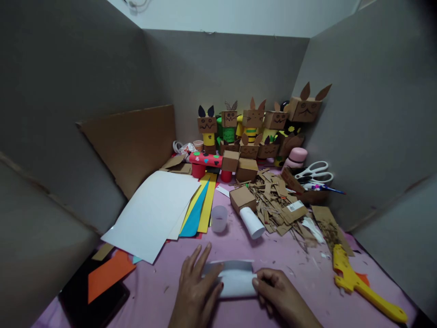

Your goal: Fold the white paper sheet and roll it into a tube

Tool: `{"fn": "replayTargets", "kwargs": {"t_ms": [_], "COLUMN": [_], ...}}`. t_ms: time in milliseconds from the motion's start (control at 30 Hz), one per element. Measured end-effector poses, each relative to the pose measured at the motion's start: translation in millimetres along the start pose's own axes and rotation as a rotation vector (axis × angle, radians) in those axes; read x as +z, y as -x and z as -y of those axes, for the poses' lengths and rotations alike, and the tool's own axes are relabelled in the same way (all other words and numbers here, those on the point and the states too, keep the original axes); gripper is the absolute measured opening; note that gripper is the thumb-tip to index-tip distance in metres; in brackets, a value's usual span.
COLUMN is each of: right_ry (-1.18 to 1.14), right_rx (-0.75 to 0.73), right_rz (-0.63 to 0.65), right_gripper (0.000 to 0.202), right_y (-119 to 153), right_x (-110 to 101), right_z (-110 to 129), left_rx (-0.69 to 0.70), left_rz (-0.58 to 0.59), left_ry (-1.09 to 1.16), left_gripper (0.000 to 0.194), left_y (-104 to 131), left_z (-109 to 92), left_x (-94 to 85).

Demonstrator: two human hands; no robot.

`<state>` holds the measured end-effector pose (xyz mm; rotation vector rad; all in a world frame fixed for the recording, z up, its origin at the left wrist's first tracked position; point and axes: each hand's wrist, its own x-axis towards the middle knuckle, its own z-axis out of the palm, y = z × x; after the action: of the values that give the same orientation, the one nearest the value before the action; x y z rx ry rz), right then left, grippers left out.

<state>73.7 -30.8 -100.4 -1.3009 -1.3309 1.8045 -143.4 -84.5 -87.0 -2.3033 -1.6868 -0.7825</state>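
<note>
A small white sheet of paper (237, 280) lies on the table in front of me, its far edge curling up and its near edge bent into a curve. My left hand (196, 284) rests over the paper's left end with fingers stretched and apart. At the right end, my right hand (278, 294) pinches the paper's edge between thumb and fingers. Beyond the hands stand a translucent plastic cup (219, 218) and a white paper tube (251, 222), which leans against a small cardboard box (243, 199).
Large white sheets (153, 209) overlap coloured paper on the left, near an orange piece (111, 273). Cardboard scraps (273, 196) pile up at right, beside a box with scissors (314, 172). A yellow glue gun (355, 282) lies front right. Cardboard animal figures (252, 119) line the back.
</note>
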Motion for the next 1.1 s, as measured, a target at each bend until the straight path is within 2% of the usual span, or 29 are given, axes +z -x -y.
{"fn": "replayTargets", "kwargs": {"t_ms": [167,333,467,633,700,767,933,1000,1100], "right_ry": [0.016,0.052,0.094,0.224,0.306,0.406,0.607,0.691,0.851], "right_rx": [-0.009,-0.035,-0.183,-0.362,-0.411,-0.5,-0.812,-0.85,-0.876], "right_rz": [0.003,-0.019,-0.044,0.078,0.091,0.092,0.08,0.06,0.041], "right_gripper": [0.04,0.037,0.032,0.023,0.015,0.01,0.053,0.06,0.06], "right_y": [0,-1,0,5,7,8,4,0,-6], "right_x": [0,1,2,1,-1,-3,-6,-7,-10], "right_z": [-3,-2,6,10,7,3,-9,-12,-19], "left_rx": [0.104,0.136,0.075,0.045,0.027,0.043,0.313,0.37,0.42], "left_rz": [0.08,0.132,0.136,0.059,0.028,0.002,-0.064,-0.061,-0.019], "left_ry": [-0.112,-0.16,-0.119,-0.032,0.015,0.06,0.185,0.208,0.219], "left_gripper": [0.033,0.04,0.037,0.024,0.012,0.013,0.015,0.016,0.015], "left_y": [1,4,8,12,15,20,30,29,21], "left_z": [-2,-2,-1,-2,0,5,18,17,8], "left_x": [-0.9,0.9,1.8,-0.5,-0.4,1.8,10.9,9.2,-1.0]}}
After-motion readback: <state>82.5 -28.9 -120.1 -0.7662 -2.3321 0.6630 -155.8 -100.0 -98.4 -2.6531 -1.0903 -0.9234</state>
